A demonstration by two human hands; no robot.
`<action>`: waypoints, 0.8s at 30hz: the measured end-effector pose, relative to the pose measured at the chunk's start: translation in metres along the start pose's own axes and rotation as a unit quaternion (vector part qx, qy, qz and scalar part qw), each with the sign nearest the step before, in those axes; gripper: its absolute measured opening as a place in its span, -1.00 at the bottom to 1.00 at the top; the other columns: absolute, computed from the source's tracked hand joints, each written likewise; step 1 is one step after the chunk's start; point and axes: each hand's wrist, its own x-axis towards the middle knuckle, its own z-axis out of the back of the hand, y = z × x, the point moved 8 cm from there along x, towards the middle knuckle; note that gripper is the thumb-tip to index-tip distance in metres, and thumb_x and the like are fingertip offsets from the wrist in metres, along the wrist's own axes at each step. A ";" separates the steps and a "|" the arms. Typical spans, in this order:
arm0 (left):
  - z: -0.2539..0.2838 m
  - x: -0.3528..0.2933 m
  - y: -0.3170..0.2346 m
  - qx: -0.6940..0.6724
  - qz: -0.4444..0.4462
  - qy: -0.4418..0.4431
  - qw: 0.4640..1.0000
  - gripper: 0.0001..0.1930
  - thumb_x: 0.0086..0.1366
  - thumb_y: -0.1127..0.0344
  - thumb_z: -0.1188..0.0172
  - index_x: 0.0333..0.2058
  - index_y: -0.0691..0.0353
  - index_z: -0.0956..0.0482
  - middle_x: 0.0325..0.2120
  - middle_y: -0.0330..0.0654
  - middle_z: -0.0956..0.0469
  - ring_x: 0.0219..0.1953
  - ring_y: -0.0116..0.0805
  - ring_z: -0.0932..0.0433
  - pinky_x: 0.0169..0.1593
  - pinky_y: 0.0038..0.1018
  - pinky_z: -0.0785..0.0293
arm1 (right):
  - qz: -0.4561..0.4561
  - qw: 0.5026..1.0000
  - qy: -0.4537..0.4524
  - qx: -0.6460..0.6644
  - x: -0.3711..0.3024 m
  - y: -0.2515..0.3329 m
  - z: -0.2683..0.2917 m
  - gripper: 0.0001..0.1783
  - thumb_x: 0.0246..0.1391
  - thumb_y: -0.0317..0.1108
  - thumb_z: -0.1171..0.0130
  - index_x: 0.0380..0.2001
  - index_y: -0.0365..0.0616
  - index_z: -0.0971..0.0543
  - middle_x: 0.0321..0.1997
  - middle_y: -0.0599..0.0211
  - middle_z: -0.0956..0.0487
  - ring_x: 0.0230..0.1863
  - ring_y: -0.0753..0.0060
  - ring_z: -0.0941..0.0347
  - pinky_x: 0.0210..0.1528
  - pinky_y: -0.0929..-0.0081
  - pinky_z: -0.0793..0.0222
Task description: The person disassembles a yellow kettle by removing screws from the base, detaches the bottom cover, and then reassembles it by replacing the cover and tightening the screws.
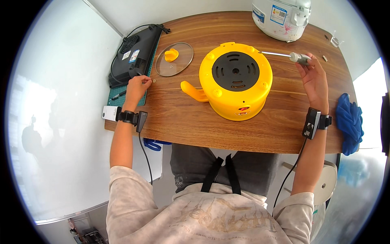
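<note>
Brown wood-grain table point(174, 122): upturned yellow electric pot point(239, 106), round glass lid point(180, 62), green cutting mat point(138, 99), white rice cooker point(280, 24); blue cloth point(349, 124), right edge.

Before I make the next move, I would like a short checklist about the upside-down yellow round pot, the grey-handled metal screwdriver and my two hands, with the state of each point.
1. Yellow round pot inverted, black slotted base upward: ok.
2. Grey-handled metal screwdriver gripped by right hand: ok.
3. Screwdriver tip seated in a screw: cannot tell; it is near the base-side rim, contact unclear.
4. Left hand steadying the pot: not ok; it is away, beside the green mat.
5. Left fingers free of small parts: cannot tell; fingertips are bunched.
6. Round glass lid with yellow knob apart from the pot: ok.
</note>
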 end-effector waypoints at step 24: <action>0.003 -0.001 -0.028 0.079 -0.048 0.032 0.995 -0.85 0.28 0.23 -0.32 -0.21 0.09 -0.74 -0.27 -0.16 -0.60 -0.17 -0.12 -0.62 -0.10 -0.26 -0.55 | 0.005 1.000 -0.002 -0.004 0.001 0.001 0.001 -0.75 0.23 -0.43 -0.13 -0.04 -0.27 -0.49 -0.09 0.20 -0.59 0.00 0.31 -0.56 0.15 0.37 -0.57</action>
